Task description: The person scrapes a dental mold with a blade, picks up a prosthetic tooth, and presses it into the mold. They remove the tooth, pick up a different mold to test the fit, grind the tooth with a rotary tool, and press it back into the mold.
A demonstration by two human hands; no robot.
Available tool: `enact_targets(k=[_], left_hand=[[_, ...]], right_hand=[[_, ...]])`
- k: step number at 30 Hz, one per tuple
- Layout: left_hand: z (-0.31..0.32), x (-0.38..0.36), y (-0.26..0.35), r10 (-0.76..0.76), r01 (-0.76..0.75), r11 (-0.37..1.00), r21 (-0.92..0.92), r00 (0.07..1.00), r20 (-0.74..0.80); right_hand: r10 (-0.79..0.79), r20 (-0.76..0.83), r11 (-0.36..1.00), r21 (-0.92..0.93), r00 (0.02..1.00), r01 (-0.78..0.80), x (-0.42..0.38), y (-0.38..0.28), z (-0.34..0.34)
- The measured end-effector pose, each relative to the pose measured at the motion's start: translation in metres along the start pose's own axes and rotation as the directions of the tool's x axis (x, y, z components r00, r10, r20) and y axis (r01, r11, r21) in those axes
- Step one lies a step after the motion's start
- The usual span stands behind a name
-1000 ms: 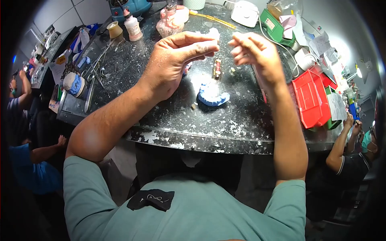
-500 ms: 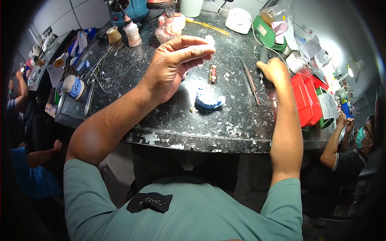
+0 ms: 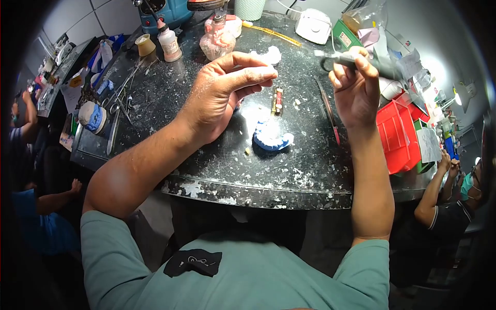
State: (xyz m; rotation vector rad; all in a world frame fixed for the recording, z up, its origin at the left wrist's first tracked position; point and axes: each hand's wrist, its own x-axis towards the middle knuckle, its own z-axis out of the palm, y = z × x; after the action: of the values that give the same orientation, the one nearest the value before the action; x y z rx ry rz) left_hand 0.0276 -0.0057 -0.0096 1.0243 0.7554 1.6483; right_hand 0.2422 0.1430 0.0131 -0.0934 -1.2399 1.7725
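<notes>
Over the dark bench, my left hand (image 3: 222, 90) has thumb and fingertips pinched together; whatever small item may be between them is hidden. A white cast piece (image 3: 273, 55) shows just beyond its fingertips. My right hand (image 3: 356, 93) is raised at the right, its fingers closed round a dark handpiece (image 3: 380, 66) whose tip points left and is blurred. Below and between the hands sits a blue and white dental model (image 3: 270, 137). A small red and gold item (image 3: 279, 101) lies above it. A long thin carving tool (image 3: 327, 110) rests left of my right forearm.
Red bin (image 3: 397, 135) at right, a white device (image 3: 314, 26) at the back. Pink-stained glass jar (image 3: 217, 42), bottle (image 3: 169, 44) and beige cup (image 3: 145, 45) behind my left hand. Scissors (image 3: 120, 106) and another model (image 3: 93, 114) at left. Other people sit at both sides.
My right hand has lifted off the bench with the handpiece and turned palm-up, its tip now pointing left. My left hand stays pinched, and the white cast piece shows more clearly beyond it.
</notes>
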Motion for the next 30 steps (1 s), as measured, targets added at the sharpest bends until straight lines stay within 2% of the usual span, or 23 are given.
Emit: enact_targets(k=[3, 4, 6, 7, 8, 9, 10, 12, 14, 17, 20, 22, 24, 25, 26, 28, 30], left_hand=[[0.001, 0.0, 0.001, 0.006, -0.006, 1.0, -0.004, 1.0, -0.01], [0.001, 0.002, 0.001, 0.02, -0.02, 1.0, -0.011, 1.0, -0.008], [0.0, 0.002, 0.0, 0.007, -0.008, 1.0, -0.026, 1.0, -0.012], [0.0, 0.002, -0.001, 0.025, -0.026, 0.999, -0.024, 1.0, -0.009], [0.0, 0.002, -0.003, 0.033, -0.033, 0.999, -0.027, 0.999, -0.006], [-0.001, 0.003, -0.003, 0.032, -0.032, 0.999, -0.001, 0.999, -0.006], [-0.002, 0.004, -0.003, 0.033, -0.033, 0.999, 0.027, 0.999, -0.008], [-0.003, 0.004, -0.002, 0.049, -0.048, 0.998, 0.035, 0.999, -0.004], [-0.004, 0.006, -0.003, 0.075, -0.075, 0.996, 0.053, 0.997, 0.006], [-0.002, 0.005, -0.002, 0.086, -0.086, 0.995, 0.053, 0.996, -0.003], [-0.001, 0.005, -0.001, 0.088, -0.088, 0.996, 0.025, 0.996, 0.005], [-0.002, 0.006, -0.001, 0.088, -0.088, 0.996, 0.005, 0.996, 0.016], [-0.003, 0.007, -0.002, 0.108, -0.108, 0.994, 0.024, 0.994, -0.001], [-0.003, 0.006, 0.0, 0.104, -0.104, 0.994, 0.037, 0.995, -0.008], [-0.002, 0.006, 0.002, 0.1, -0.1, 0.994, 0.052, 0.995, -0.012], [-0.002, 0.007, 0.001, 0.098, -0.098, 0.995, 0.026, 0.995, -0.02], [-0.004, 0.007, 0.002, 0.093, -0.093, 0.996, -0.002, 0.995, -0.033]], right_hand=[[-0.176, 0.025, 0.967, -0.182, 0.984, 0.177, 0.006, 0.009, -0.016], [-0.245, -0.068, 0.921, -0.327, 0.967, 0.21, 0.01, 0.013, -0.01], [-0.278, -0.197, 0.855, -0.497, 0.94, 0.149, 0.041, 0.022, -0.022], [-0.329, -0.195, 0.831, -0.525, 0.924, 0.185, 0.063, 0.031, -0.044], [-0.367, -0.17, 0.706, -0.691, 0.915, 0.155, 0.083, 0.036, -0.064], [-0.447, -0.016, 0.541, -0.801, 0.894, 0.256, 0.098, 0.042, -0.086], [-0.495, 0.149, 0.351, -0.867, 0.856, 0.354, 0.11, 0.048, -0.105], [-0.531, 0.267, 0.088, -0.926, 0.804, 0.366, 0.131, 0.057, -0.122], [-0.513, 0.172, 0.111, -0.958, 0.841, 0.263, 0.139, 0.068, -0.12], [-0.519, 0.204, 0.048, -0.963, 0.83, 0.266, 0.147, 0.074, -0.119], [-0.354, 0.414, -0.151, -0.91, 0.839, 0.385, 0.153, 0.076, -0.115], [-0.45, 0.385, -0.181, -0.923, 0.806, 0.34, 0.143, 0.079, -0.106], [-0.513, 0.2, -0.079, -0.979, 0.835, 0.186, 0.138, 0.075, -0.098], [-0.53, 0.263, -0.106, -0.964, 0.806, 0.245, 0.138, 0.07, -0.098], [-0.532, 0.247, -0.012, -0.959, 0.81, 0.285, 0.137, 0.066, -0.099], [-0.594, 0.354, -0.184, -0.934, 0.723, 0.306, 0.134, 0.054, -0.097], [-0.603, 0.258, -0.042, -0.955, 0.755, 0.293, 0.117, 0.039, -0.071]])
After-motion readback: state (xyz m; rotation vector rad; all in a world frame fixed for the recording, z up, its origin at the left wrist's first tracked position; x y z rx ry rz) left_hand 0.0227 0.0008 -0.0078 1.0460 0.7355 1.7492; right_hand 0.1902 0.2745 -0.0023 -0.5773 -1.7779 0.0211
